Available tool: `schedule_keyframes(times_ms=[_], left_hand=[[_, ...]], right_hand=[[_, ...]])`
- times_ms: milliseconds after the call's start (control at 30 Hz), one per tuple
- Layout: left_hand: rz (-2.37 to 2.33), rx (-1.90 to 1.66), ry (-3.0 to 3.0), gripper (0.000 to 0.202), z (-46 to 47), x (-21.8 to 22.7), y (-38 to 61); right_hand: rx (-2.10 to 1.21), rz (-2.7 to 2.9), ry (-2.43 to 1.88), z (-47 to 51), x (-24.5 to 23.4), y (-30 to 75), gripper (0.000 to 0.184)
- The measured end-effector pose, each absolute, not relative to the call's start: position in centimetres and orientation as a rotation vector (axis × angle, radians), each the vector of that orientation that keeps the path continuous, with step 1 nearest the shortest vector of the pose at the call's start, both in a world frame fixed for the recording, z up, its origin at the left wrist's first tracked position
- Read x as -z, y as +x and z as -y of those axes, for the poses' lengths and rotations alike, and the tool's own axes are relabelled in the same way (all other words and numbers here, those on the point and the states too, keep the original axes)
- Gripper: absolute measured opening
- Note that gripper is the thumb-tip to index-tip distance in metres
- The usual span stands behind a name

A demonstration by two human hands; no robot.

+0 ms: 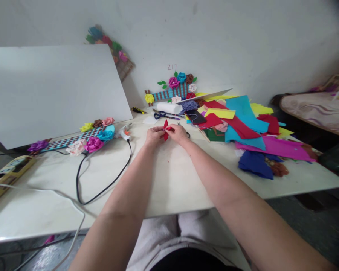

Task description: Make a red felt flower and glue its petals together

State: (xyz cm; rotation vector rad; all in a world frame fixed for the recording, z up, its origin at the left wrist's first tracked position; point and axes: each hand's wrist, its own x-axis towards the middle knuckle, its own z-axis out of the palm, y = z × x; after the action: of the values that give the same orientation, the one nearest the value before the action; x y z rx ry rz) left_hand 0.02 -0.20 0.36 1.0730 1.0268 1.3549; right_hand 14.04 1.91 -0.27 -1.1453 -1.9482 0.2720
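Between my two hands, over the middle of the white table (172,180), is a small red paper flower piece (165,124) with pointed petals sticking up and down. My left hand (156,134) pinches it from the left. The fingers of my right hand (177,133) are closed on its right side. Fingertips cover the middle of the piece. Just behind my hands lie dark-handled scissors (159,114). Another pair of scissors (188,134) is partly hidden by my right hand.
A glue gun (124,132) with a looping black cord stands left of my hands. Woven pieces with paper flowers (93,144) lie further left, before a white board (53,94). Coloured paper sheets (243,116) heap up at right. A yellow cutter (139,110) and power strip (12,173) are also here.
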Motion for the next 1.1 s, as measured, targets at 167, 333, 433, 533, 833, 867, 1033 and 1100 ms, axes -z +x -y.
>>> schedule_keyframes(times_ms=[167, 333, 433, 533, 833, 867, 1033, 1100], left_hand=[[-0.983, -1.373, 1.142, 0.03, 0.1, -0.1, 0.2], [-0.956, -1.356, 1.195, 0.033, 0.1, -0.1, 0.3], [-0.989, -1.318, 1.191, 0.035, 0.3, -0.4, 0.4], [-1.019, -1.279, 1.184, 0.036, 0.5, -0.6, 0.5], [-0.992, -1.243, 1.159, 0.035, 0.7, -0.6, 0.5], [-0.99, -1.233, 1.158, 0.036, 0.7, -0.6, 0.5], [-0.992, -1.185, 1.12, 0.038, 0.7, -0.6, 0.3], [-0.987, -1.175, 1.124, 0.038, 0.8, -0.5, 0.3]], right_hand=[[-0.282, 1.909, -1.21, -2.1, 0.1, 14.1, 0.014], [-0.286, 1.921, -1.204, -1.9, -0.3, 14.3, 0.009], [-0.25, 1.911, -1.221, -1.9, -0.4, 14.4, 0.007], [-0.224, 1.887, -1.253, -2.2, -0.4, 14.5, 0.006], [-0.274, 1.896, -1.223, -3.1, 0.0, 15.0, 0.01], [-0.278, 1.901, -1.215, -3.1, 0.0, 15.1, 0.01], [-0.293, 1.91, -1.179, -3.0, -0.1, 15.2, 0.01], [-0.337, 1.895, -1.175, -3.0, -0.1, 15.4, 0.009]])
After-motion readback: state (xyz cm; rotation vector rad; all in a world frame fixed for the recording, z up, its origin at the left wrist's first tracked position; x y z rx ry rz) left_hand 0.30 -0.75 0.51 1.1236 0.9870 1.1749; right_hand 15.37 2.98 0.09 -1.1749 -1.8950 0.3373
